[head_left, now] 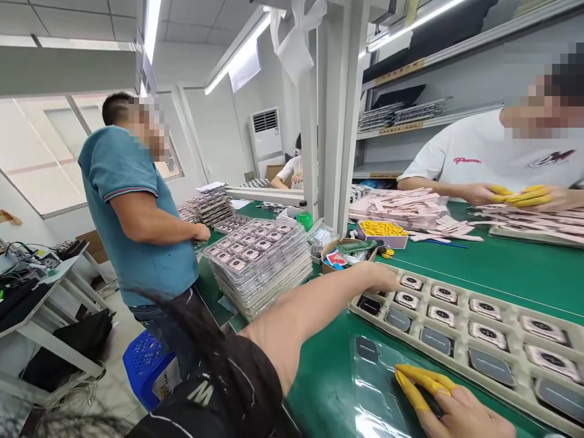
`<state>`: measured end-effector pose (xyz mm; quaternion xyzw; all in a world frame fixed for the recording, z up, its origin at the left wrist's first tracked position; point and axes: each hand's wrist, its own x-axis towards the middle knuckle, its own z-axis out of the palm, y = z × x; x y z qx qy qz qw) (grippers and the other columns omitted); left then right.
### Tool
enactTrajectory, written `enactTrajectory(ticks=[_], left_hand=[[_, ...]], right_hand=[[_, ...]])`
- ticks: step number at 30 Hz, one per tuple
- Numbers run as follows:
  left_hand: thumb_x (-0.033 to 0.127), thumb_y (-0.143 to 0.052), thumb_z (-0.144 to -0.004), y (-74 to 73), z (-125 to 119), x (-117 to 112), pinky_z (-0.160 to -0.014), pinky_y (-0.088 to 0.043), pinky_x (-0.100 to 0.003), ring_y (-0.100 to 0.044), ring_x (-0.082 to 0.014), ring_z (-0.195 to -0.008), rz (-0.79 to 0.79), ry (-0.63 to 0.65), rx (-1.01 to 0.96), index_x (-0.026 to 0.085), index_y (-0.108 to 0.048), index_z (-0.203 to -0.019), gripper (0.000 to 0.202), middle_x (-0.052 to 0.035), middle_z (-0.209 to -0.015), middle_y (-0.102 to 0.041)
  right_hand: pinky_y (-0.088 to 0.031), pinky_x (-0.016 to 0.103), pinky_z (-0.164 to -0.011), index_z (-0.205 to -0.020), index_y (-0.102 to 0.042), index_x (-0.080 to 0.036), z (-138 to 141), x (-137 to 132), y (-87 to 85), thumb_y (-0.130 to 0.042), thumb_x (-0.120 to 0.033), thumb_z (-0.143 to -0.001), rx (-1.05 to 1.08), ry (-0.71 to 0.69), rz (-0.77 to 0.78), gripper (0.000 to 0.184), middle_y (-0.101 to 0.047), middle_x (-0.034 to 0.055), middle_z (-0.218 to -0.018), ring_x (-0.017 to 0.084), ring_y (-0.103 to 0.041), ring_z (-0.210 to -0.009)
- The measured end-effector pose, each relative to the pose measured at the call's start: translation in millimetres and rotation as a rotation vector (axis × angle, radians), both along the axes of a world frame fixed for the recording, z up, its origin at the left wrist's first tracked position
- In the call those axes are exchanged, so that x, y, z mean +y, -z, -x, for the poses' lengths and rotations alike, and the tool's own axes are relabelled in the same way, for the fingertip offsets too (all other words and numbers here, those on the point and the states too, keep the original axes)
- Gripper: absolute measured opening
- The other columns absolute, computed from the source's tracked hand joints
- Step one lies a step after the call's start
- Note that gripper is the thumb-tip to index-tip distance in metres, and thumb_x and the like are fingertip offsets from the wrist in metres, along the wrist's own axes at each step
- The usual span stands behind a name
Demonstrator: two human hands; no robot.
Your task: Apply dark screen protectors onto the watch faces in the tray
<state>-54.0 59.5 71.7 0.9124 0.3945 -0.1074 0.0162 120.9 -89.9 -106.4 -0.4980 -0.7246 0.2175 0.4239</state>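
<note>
My left arm stretches across the bench, and my left hand [384, 277] is at the near-left corner of a beige compartment tray [460, 301]. Its fingers are mostly hidden behind the hand. In the tray sit rows of smartwatch bodies [444, 294], some with round sensor backs up, others with dark glass faces. My right hand [460, 404], with yellow finger cots on thumb and fingers, is over a clear plastic tray [376, 389]. Between those fingers a dark watch piece [431, 401] shows in part. One dark watch face [367, 349] lies in the clear tray's far-left corner.
Left of my arm rises a tall stack of clear trays [260, 267] filled with watch bodies. A box of yellow finger cots [383, 231] and a carton of odds and ends [344, 255] stand ahead. One co-worker [137, 207] stands left; another [497, 158] sits opposite, beside pinkish strips.
</note>
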Motion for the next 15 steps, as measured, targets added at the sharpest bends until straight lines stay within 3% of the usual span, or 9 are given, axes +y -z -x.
enactTrajectory(ticks=[2,4,6,8,9,11,13,15], left_hand=[[-0.009,-0.077,-0.078,-2.8,1,-26,-0.079,-0.058,-0.029,-0.081,-0.0299,-0.094,-0.024,-0.280,-0.345,0.012,-0.068,-0.057,0.031,-0.0175,-0.085,-0.081],[0.001,-0.075,-0.085,1.7,1,-61,-0.090,-0.059,-0.027,-0.081,-0.0278,-0.106,-0.039,-0.442,-0.780,0.016,-0.073,-0.068,0.023,-0.0123,-0.093,-0.082],[0.014,-0.072,-0.094,17.4,0,-96,-0.097,-0.060,-0.028,-0.078,-0.0253,-0.116,0.019,-0.406,-0.925,0.023,-0.077,-0.083,0.015,-0.0086,-0.105,-0.082],[0.030,-0.081,-0.092,41.7,-2,-124,-0.096,-0.064,-0.035,-0.079,-0.0275,-0.110,0.371,-0.406,-1.223,0.026,-0.076,-0.086,0.008,-0.0082,-0.103,-0.080],[0.037,-0.089,-0.085,54.7,-3,-134,-0.090,-0.066,-0.040,-0.080,-0.0291,-0.099,0.561,-0.434,-1.302,0.024,-0.074,-0.082,0.020,-0.0092,-0.094,-0.079],[0.054,-0.094,-0.077,77.6,-3,-145,-0.078,-0.066,-0.043,-0.078,-0.0274,-0.079,0.765,-0.452,-1.341,0.022,-0.070,-0.080,0.040,-0.0085,-0.084,-0.075],[0.066,-0.094,-0.072,92.9,1,-149,-0.071,-0.063,-0.039,-0.073,-0.0221,-0.069,0.865,-0.458,-1.330,0.021,-0.070,-0.083,0.053,-0.0060,-0.082,-0.073],[0.070,-0.096,-0.066,101.0,7,-145,-0.066,-0.058,-0.032,-0.070,-0.0180,-0.068,0.962,-0.448,-1.300,0.019,-0.073,-0.087,0.060,-0.0044,-0.085,-0.072]], right_hand=[[-0.052,0.067,-0.069,-0.056,-0.069,-0.049,-3,-10,-14.7,-0.064,-0.053,-0.067,0.035,0.061,0.004,0.013,-0.064,0.0145,-0.063,0.046,-0.073,-0.071],[-0.057,0.070,-0.075,-0.089,-0.079,-0.062,-7,-20,-31.8,-0.058,-0.061,-0.079,0.116,0.164,-0.039,0.023,-0.072,0.0161,-0.082,0.047,-0.077,-0.090],[-0.059,0.070,-0.085,-0.124,-0.066,-0.078,-12,-26,-46.7,-0.054,-0.064,-0.088,0.162,0.255,-0.114,0.041,-0.074,0.0155,-0.098,0.045,-0.077,-0.103],[-0.061,0.069,-0.094,-0.142,-0.049,-0.082,-20,-28,-56.9,-0.052,-0.061,-0.094,0.141,0.248,-0.169,0.053,-0.073,0.0132,-0.112,0.043,-0.077,-0.111],[-0.061,0.068,-0.098,-0.145,-0.048,-0.081,-24,-28,-60.4,-0.052,-0.058,-0.096,0.108,0.210,-0.181,0.054,-0.073,0.0122,-0.118,0.042,-0.077,-0.113],[-0.061,0.067,-0.104,-0.139,-0.063,-0.072,-32,-29,-65.0,-0.050,-0.049,-0.100,0.006,0.080,-0.167,0.047,-0.071,0.0107,-0.132,0.039,-0.075,-0.117],[-0.062,0.065,-0.104,-0.128,-0.078,-0.056,-37,-30,-67.9,-0.053,-0.041,-0.101,-0.128,-0.064,-0.109,0.040,-0.070,0.0107,-0.143,0.037,-0.073,-0.120],[-0.061,0.062,-0.105,-0.117,-0.084,-0.046,-36,-32,-70.3,-0.058,-0.039,-0.101,-0.194,-0.130,-0.058,0.031,-0.071,0.0098,-0.145,0.035,-0.071,-0.122]])
